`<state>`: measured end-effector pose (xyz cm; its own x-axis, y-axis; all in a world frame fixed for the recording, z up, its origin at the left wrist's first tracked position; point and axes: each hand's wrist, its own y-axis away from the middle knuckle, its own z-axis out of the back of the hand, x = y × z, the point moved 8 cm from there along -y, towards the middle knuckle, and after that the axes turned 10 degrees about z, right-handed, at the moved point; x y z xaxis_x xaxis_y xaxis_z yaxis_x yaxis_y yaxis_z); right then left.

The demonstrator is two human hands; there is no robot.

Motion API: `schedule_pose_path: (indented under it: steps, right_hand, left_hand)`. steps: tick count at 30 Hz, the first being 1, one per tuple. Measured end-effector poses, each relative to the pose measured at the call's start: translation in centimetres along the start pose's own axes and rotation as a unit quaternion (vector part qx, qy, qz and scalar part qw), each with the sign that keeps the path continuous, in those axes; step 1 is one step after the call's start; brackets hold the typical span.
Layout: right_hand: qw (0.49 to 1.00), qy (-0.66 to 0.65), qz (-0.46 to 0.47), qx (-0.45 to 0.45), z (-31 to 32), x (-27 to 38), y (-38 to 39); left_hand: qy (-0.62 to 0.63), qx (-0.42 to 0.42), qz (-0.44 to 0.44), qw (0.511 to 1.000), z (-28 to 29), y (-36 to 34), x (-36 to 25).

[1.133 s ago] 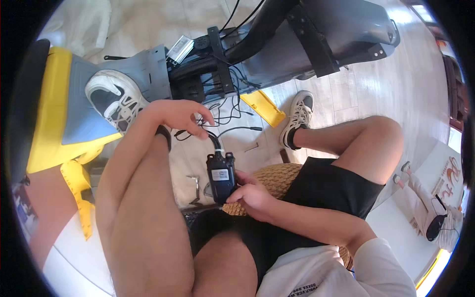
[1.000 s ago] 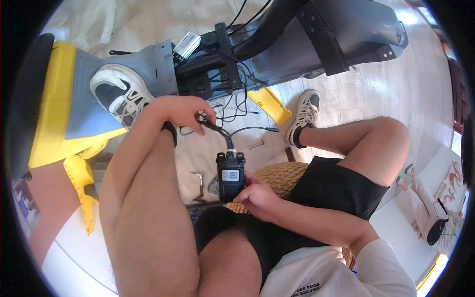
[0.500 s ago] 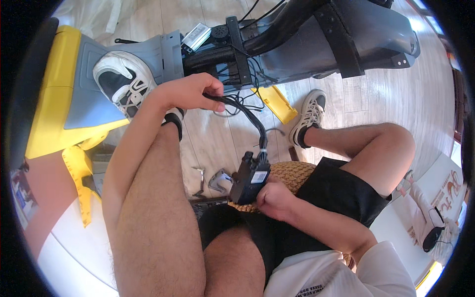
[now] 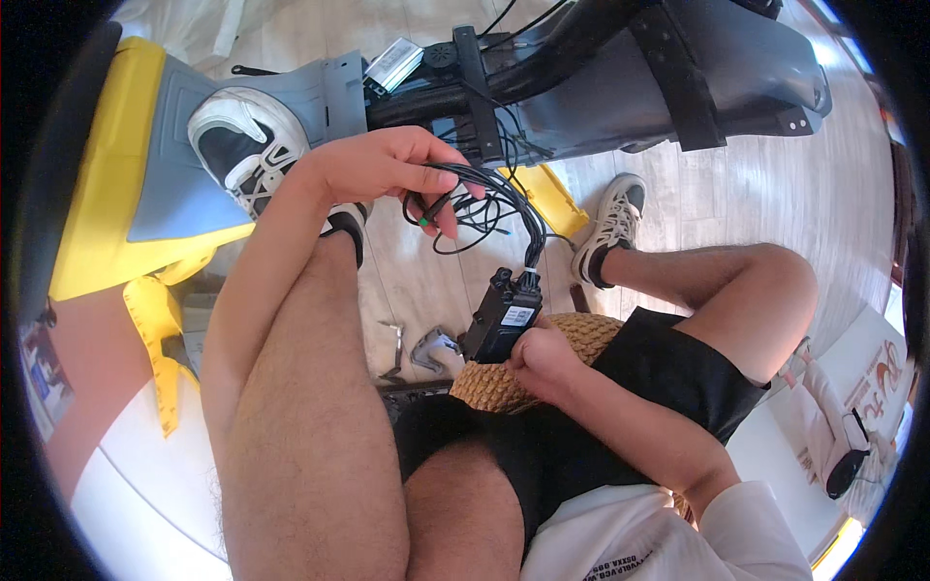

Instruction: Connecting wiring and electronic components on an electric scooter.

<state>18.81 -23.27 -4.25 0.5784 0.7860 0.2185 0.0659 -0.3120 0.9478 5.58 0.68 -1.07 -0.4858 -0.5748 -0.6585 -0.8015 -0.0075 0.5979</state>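
Black box (image 4: 492, 334) near the woven seat (image 4: 586, 334), long axis slanting, cable end pointing away and slightly right, right hand (image 4: 544, 361) grip closed at its near end, left hand (image 4: 397, 169) grip curled around black cables (image 4: 529, 218)

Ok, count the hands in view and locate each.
2: the left hand holds the black cables; the right hand, lower in view, grips the black box. No others show.

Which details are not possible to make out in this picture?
Head view: right hand, some fingers hidden behind the black box.
Head view: label on the box, print too small to read.
Head view: black cables, partly covered by the left hand.
Head view: black tube, cut off by the top edge.
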Motion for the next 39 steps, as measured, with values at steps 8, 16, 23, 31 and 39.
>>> schedule_pose_path:
  steps: [8, 16, 23, 31, 39]
  right_hand:
    - [1.0, -0.01, -0.01, -0.008, 0.2, -1.5, -0.9]
    - [1.0, 0.004, -0.021, -0.015, 0.8, -2.1, -1.9]
    - [0.996, 0.024, -0.034, -0.075, 1.7, -2.5, -1.5]
    - [0.994, 0.111, -0.014, -0.017, 0.2, -2.3, -0.5]
    - [0.989, 0.128, 0.052, 0.048, 0.3, -3.3, -2.0]
  left_hand:
    - [0.184, 0.065, -0.04, 0.98, -0.6, 0.7, -0.9]
    - [0.08, 0.079, -0.092, 0.989, -1.3, 0.7, -1.5]
    - [0.071, 0.044, 0.004, 0.996, -0.4, -0.2, 0.8]
    - [-0.111, -0.11, 0.122, 0.98, 3.0, -1.2, 4.5]
    - [-0.351, -0.239, -0.038, 0.905, 4.3, -1.5, 2.6]
